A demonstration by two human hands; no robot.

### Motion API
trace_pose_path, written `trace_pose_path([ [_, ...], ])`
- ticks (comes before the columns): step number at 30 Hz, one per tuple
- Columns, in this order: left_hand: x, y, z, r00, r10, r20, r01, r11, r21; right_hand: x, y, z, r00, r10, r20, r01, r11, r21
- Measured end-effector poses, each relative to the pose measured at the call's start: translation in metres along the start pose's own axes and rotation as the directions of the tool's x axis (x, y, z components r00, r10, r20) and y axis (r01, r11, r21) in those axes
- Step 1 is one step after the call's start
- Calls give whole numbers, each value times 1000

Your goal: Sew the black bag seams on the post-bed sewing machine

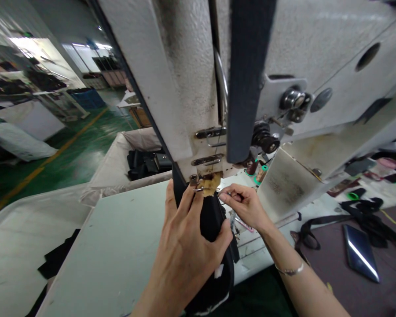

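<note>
A black padded workpiece point(211, 220) lies under the head of a sewing machine point(191, 88). My left hand point(191, 246) rests over it, fingers spread toward the needle area and thumb along its right side, gripping it. Close to the needle, just right of a yellowish scrap point(211, 184), my right hand point(242, 202) has its thumb and forefinger pinched together. Whatever the pinch holds is too small to name. A silver bracelet circles the right wrist.
Thread spools point(260, 174) stand behind the right hand. A phone point(361, 253) and black straps point(317, 229) lie at the right. Left of the pale table point(119, 246), a cloth-lined bin point(110, 163) holds black pieces.
</note>
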State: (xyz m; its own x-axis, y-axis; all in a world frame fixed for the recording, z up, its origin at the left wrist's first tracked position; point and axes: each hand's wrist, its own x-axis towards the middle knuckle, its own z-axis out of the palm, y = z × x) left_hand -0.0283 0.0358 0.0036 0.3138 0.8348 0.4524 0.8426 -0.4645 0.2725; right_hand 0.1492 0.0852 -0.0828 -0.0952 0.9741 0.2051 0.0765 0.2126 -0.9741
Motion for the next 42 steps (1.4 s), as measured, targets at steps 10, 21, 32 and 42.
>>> trace_pose_path([
  [10, 2, 0, 4, 1000, -18, 3, 18, 1000, 8, 3, 2, 11, 998, 52, -17, -49, 986, 159],
  [21, 1, 4, 5, 1000, -16, -20, 16, 1000, 19, 10, 5, 9, 998, 69, -10, -64, 971, 229],
  [32, 9, 1, 4, 999, 25, -23, -24, 999, 25, 17, -12, 3, 1000, -23, -16, 24, 999, 48],
  [42, 17, 0, 4, 999, 48, -10, -48, 997, 63, -121, 20, 44, 827, 496, -267, -391, 847, 361],
])
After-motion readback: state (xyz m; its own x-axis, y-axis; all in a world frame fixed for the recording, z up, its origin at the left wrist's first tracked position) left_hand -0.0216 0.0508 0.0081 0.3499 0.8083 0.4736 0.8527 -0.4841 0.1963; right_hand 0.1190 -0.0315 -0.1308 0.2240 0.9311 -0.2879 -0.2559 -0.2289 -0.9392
